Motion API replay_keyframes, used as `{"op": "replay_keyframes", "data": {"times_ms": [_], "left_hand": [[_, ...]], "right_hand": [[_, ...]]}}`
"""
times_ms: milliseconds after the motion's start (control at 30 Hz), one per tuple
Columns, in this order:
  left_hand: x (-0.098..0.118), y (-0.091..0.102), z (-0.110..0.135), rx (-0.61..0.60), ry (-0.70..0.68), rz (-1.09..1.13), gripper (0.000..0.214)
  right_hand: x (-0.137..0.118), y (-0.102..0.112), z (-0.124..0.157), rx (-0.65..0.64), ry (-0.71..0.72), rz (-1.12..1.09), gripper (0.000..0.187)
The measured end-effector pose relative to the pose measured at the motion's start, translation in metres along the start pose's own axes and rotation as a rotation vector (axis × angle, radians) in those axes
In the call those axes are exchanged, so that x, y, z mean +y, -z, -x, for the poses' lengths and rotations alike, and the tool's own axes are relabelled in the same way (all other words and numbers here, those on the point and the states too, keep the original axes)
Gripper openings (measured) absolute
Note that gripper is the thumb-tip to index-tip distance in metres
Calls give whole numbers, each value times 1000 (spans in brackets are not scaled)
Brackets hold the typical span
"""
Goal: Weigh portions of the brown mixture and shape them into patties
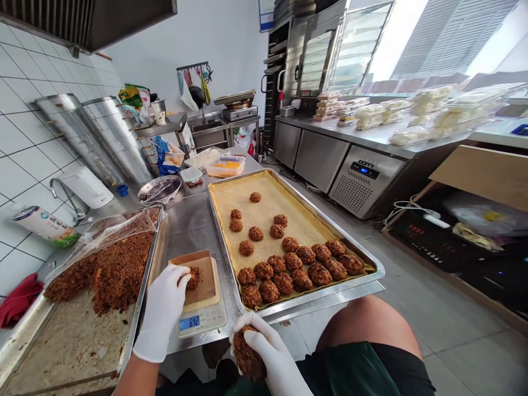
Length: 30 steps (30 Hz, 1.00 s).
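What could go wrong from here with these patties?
The left hand is against the loose lump on the digital scale, so the reading may be off while they touch. The crumbly patty in the right hand is held low, past the steel table's edge, and could shed bits or fall. The baking tray looks crowded near its front, so further patties there might touch.
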State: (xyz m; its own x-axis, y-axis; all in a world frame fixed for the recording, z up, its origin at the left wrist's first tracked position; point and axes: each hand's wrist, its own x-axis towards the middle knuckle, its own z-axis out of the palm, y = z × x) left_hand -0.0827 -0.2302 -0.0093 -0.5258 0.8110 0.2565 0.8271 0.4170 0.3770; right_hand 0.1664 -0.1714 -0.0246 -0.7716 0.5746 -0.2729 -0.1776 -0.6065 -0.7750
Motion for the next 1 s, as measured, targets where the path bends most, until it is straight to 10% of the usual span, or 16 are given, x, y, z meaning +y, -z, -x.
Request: {"op": "replay_keyframes", "data": {"times_ms": [200,467,700,1000], "left_hand": [[1,-10,-2,-51,-67,-48,32],[16,57,40,181,132,86,23],[88,34,84,-320,114,925,31],[93,10,101,-379,293,1357,37]], "right_hand": [[-3,3,0,34,14,-41,14],[9,11,-6,-36,-16,-280,31],[-4,-6,6,49,49,-150,33],[-8,-14,13,-8,310,294,18]]}}
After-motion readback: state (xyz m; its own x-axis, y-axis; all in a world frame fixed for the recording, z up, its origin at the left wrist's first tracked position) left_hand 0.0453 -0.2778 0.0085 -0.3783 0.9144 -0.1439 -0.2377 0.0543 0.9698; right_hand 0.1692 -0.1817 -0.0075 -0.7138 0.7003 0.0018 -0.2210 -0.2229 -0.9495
